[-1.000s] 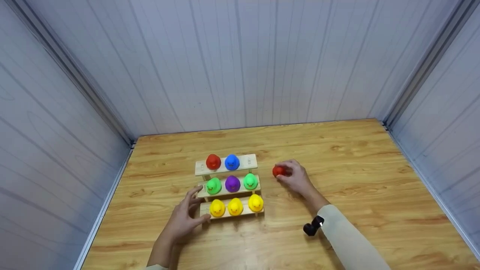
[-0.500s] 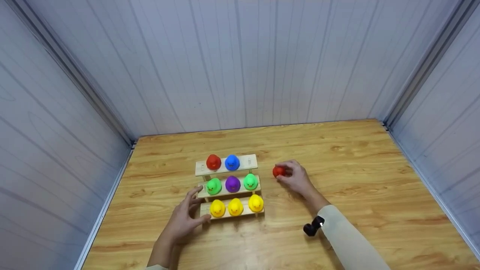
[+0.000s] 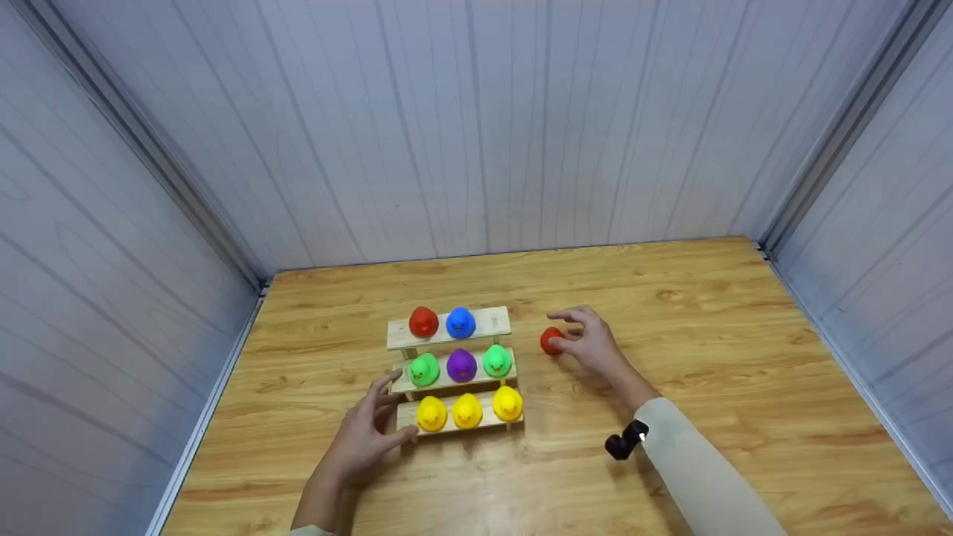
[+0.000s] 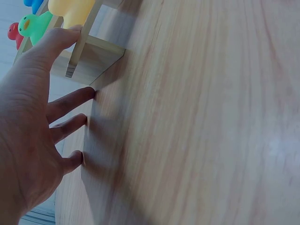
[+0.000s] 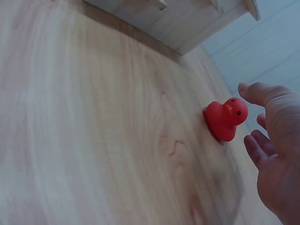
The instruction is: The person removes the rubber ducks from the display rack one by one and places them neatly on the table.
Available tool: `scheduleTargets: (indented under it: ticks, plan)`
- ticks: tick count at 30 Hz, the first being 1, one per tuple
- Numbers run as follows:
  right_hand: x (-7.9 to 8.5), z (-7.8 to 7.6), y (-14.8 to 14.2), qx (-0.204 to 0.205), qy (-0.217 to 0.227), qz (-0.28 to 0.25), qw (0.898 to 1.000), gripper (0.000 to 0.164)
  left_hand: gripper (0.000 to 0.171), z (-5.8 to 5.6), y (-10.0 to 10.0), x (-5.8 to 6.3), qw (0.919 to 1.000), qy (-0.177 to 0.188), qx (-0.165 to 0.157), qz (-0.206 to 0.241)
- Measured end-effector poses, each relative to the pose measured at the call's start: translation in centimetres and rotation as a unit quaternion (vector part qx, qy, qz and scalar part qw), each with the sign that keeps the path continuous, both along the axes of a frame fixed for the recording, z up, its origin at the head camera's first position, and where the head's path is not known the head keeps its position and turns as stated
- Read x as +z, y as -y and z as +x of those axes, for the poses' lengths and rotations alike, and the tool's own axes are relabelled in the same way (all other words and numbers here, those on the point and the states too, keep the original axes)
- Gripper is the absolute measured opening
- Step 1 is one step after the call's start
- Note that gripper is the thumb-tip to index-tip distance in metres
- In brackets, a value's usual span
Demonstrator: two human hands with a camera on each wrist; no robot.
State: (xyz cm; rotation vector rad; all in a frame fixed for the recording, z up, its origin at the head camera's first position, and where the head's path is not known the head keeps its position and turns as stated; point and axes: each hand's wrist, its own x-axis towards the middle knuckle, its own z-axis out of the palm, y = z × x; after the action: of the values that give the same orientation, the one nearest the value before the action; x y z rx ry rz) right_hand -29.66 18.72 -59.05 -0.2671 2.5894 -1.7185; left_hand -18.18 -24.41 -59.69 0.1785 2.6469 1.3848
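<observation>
A red rubber duck (image 3: 550, 341) stands on the table to the right of a three-tier wooden rack (image 3: 491, 321). My right hand (image 3: 592, 346) is beside this duck with thumb and fingers spread apart; the right wrist view shows a gap between the hand and the red duck (image 5: 225, 119). My left hand (image 3: 361, 439) is at the rack's left end, fingers spread. In the left wrist view its thumb touches the lowest shelf near a yellow duck (image 4: 72, 10), and the other fingertips are down at the table.
On the top shelf are a red duck (image 3: 424, 321) and a blue duck (image 3: 460, 322). The middle shelf holds two green ducks and a purple duck (image 3: 461, 365) between them. Three yellow ducks line the bottom shelf. Panelled walls enclose the wooden table (image 3: 707, 313) at the back and sides.
My right hand has let go of the red duck, its fingers spreading and drawing slightly right, leaving the duck on the table. The left hand and rack have not moved.
</observation>
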Motion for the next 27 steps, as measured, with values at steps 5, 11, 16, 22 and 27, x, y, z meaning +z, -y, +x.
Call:
scheduleTargets:
  ticks: [5, 11, 16, 22, 27]
  plan:
    - [1.0, -0.3, 0.1, 0.013, -0.011, 0.005, 1.0, 0.043, 0.094, -0.1, 0.0, 0.1, 1.0, 0.001, 0.0, 0.003]
    - [2.1, -0.6, 0.4, 0.016, -0.025, 0.004, 1.0, 0.044, 0.094, -0.3, 0.0, 0.1, 1.0, 0.004, -0.004, 0.008]
    - [3.0, -0.8, 1.0, 0.02, -0.029, -0.002, 0.999, 0.045, 0.094, -0.3, 0.1, 0.0, 1.0, 0.002, -0.003, 0.008]
    - [4.3, -1.0, 1.9, 0.025, -0.038, -0.005, 0.999, 0.046, 0.093, -0.6, 0.0, 0.0, 0.9998, -0.01, -0.01, 0.01]
    - [5.5, -1.0, 3.0, 0.034, -0.045, -0.011, 0.998, 0.046, 0.094, -0.6, 0.0, 0.1, 0.9999, -0.004, -0.011, 0.0]
